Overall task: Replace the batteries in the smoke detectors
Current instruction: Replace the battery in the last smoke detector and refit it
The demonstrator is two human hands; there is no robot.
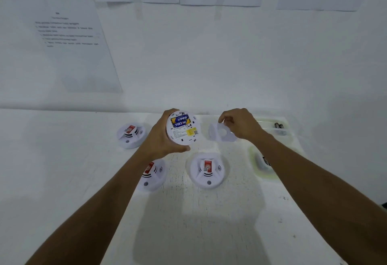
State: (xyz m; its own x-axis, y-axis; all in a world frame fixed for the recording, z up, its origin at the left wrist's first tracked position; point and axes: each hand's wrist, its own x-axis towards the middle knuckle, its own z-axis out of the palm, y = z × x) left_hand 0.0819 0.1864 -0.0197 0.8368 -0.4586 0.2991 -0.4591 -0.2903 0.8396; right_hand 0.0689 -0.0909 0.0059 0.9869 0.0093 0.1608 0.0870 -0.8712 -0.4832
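My left hand (162,137) grips a white smoke detector (183,127) held up with its back facing me; blue and yellow batteries (180,120) sit in its open compartment. My right hand (240,123) pinches the round white back cover (222,132) with a centre hole, just above the table to the right of the detector. Three more white detectors with red labels lie face up on the table: one at the back left (130,133), one partly under my left forearm (151,175), one in the middle (207,170).
A clear tray (272,127) at the back right holds dark batteries (279,126). A second clear container (261,164) lies partly hidden under my right forearm. Printed sheets hang on the white wall (188,55) behind the table.
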